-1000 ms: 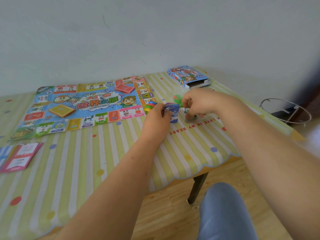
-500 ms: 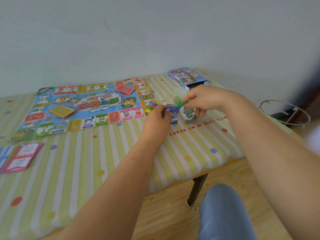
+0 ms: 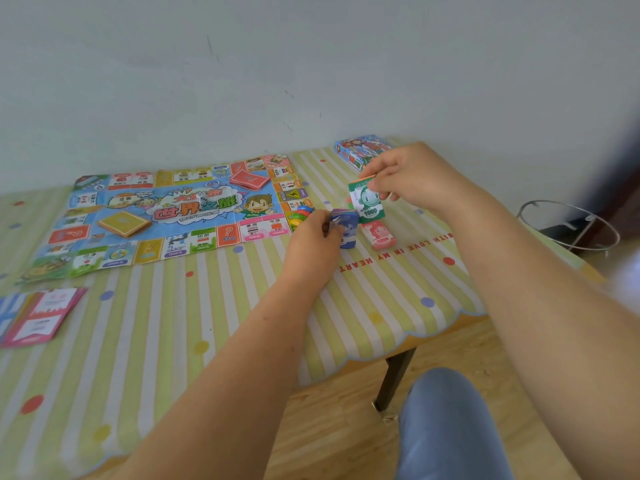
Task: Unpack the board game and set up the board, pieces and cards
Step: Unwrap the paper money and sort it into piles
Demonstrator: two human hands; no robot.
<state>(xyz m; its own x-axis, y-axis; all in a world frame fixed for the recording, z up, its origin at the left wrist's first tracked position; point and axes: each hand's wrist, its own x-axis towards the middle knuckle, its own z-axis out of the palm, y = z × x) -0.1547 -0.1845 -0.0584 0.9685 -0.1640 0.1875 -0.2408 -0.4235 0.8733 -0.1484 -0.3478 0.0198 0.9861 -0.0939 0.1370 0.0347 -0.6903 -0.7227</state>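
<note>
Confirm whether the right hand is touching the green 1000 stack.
Touching. The head view shows the right hand pinching the top edge of the green 1000 stack between its fingers, with no gap between them.

The tabletop [image 3: 207, 341] wears a smooth, slightly shiny wipe-clean cover, plastic by its look. The board [image 3: 194, 216] is thin printed paper, faintly glossy, with fold creases showing. The green notes [image 3: 367, 202] in my right hand [image 3: 412, 178] and the blue notes [image 3: 347, 232] in my left hand [image 3: 311, 244] are thin paper. The game box [image 3: 356, 150] looks like glossy card. The wall [image 3: 311, 64] is matt and scuffed, the floor [image 3: 346, 427] grained wood, the ring stand [image 3: 571, 223] bare shiny metal.
</note>
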